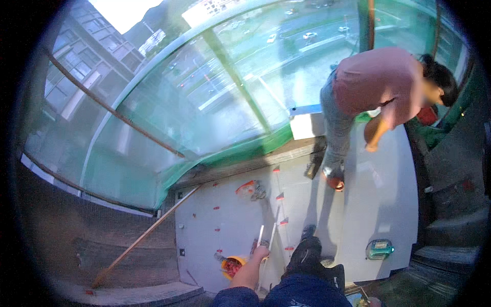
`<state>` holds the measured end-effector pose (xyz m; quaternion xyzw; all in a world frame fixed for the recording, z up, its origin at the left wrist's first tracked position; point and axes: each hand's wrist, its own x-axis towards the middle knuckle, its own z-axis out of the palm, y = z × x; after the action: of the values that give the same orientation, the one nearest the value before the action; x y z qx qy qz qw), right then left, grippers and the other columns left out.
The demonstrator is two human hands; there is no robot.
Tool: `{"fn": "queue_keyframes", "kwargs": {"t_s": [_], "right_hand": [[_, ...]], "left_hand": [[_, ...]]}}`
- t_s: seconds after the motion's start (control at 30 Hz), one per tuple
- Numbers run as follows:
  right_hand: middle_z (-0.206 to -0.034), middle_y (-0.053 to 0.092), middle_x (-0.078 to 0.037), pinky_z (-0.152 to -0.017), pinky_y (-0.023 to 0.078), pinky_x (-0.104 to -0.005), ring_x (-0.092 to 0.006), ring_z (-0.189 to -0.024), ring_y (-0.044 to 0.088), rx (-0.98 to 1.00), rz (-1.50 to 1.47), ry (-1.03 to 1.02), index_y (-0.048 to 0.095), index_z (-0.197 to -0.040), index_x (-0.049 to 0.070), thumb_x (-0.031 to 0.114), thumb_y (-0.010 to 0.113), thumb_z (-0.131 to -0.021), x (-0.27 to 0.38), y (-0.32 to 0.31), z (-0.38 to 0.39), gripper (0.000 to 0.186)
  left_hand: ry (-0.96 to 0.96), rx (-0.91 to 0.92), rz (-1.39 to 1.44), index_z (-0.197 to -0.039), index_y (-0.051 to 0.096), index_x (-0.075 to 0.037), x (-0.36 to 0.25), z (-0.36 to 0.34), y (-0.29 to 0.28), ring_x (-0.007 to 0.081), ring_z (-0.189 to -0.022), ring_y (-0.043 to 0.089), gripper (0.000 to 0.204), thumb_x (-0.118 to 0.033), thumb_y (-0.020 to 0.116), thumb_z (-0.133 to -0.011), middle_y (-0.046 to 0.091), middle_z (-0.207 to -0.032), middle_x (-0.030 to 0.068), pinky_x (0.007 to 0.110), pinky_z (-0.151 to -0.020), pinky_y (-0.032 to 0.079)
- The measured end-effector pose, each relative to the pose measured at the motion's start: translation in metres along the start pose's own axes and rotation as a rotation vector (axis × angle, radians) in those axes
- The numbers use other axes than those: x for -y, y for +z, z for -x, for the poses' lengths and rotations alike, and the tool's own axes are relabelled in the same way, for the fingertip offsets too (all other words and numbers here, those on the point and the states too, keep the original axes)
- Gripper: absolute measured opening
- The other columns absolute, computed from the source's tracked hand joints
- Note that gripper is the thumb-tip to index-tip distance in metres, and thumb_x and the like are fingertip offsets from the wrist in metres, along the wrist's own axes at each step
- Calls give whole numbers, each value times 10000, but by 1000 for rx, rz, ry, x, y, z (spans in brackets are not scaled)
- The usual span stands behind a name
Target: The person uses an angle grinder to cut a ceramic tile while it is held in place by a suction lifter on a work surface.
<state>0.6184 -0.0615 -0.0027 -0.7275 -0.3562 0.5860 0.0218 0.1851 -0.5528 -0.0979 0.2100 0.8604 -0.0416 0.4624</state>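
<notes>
My left hand (pixel 250 268) reaches out over the grey tiled floor (pixel 307 204), its fingers closed on a thin pale rod (pixel 261 235). A dark shape beside the rod is too small to make out. Just beside that wrist is a yellow bucket (pixel 225 263) with red pieces inside. My right hand (pixel 375 302) barely shows at the lower edge, next to a small tray (pixel 350 297) of mixed items; its fingers are mostly cut off. Small red wedges (pixel 280 196) stand along the tile joints ahead of me.
Another person (pixel 378 82) in a pink shirt bends over at the right. A wooden pole (pixel 148 230) leans across the left side. A red and clear bag (pixel 248 189) lies ahead, a green bottle (pixel 380 249) at right. A white box (pixel 307 126) stands by green netting (pixel 276 139).
</notes>
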Motion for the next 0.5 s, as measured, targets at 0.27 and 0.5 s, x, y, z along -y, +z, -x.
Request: {"fn": "queue_keyframes", "kwargs": {"t_s": [0.27, 0.5], "right_hand": [[-828, 635, -69, -544, 525, -347, -184, -678, 616, 61, 45, -95, 654, -859, 46, 261, 615, -849, -33, 23, 46, 219], [-643, 574, -51, -520, 464, -329, -181, -606, 587, 21, -352, 6, 587, -704, 68, 131, 634, -779, -116, 40, 32, 108]], "left_hand": [[161, -88, 955, -983, 705, 14, -161, -21, -155, 171, -633, 641, 291, -105, 645, -724, 684, -788, 122, 301, -596, 501], [416, -65, 438, -956, 712, -7, -220, -30, -193, 182, -705, 626, 240, -55, 639, -732, 685, -784, 100, 315, -659, 496]]}}
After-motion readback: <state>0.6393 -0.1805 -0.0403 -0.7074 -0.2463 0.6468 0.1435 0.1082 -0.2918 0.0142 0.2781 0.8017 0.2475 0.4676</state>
